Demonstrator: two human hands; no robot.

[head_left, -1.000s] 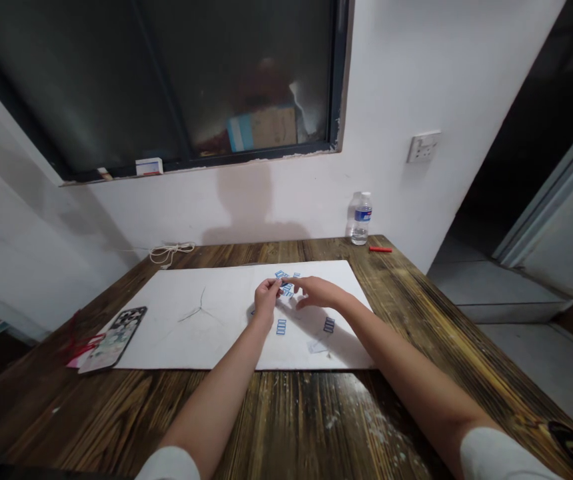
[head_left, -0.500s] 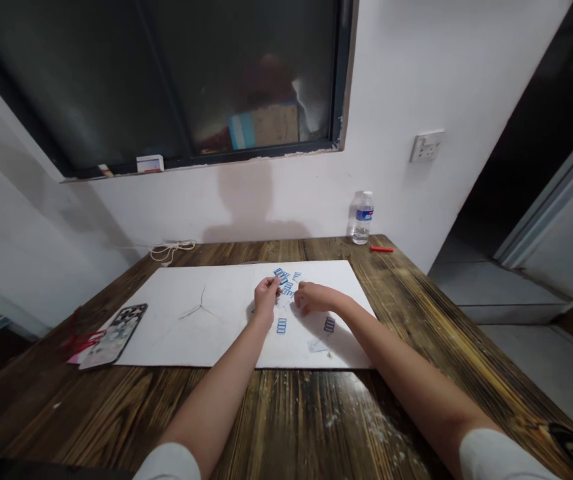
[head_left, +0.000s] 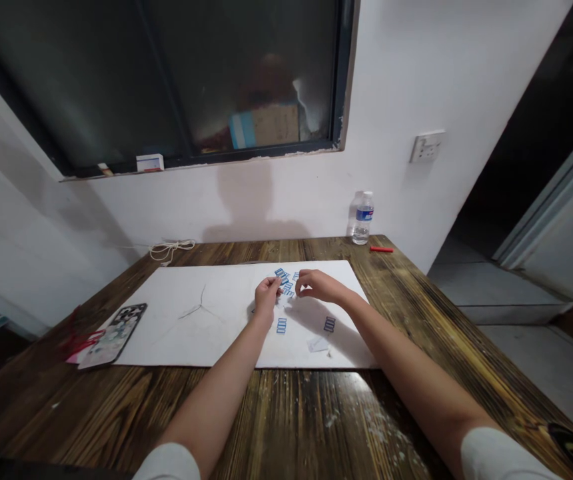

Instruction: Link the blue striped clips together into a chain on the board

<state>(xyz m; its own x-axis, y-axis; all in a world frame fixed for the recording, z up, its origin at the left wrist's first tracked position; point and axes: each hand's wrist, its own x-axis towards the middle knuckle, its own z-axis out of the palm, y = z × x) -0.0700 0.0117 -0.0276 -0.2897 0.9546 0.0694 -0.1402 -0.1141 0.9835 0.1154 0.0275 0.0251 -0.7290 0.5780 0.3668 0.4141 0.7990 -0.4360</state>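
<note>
My left hand (head_left: 266, 297) is closed in a pinch on a small blue ladder-like piece (head_left: 282, 275) above the white board (head_left: 236, 320). My right hand (head_left: 317, 287) hovers just to the right, its fingers curled and drawn together; anything between the fingertips is too small to make out. Between the hands lie several similar blue pieces (head_left: 288, 289), partly overlapping. One more blue piece (head_left: 281, 326) lies closer to me, and a darker blue one (head_left: 329, 325) rests under my right forearm. A small clear-looking scrap (head_left: 317, 344) lies near the board's front edge.
On the board's left end sits a patterned phone-like flat object (head_left: 114, 337) beside something red (head_left: 82, 343). A white cable (head_left: 171, 249), a water bottle (head_left: 363, 219) and a red stick-like item (head_left: 381, 249) are along the back of the wooden table (head_left: 306, 420).
My right hand has lifted slightly away from the pile, up and to the right. My left hand stays almost still with the blue piece.
</note>
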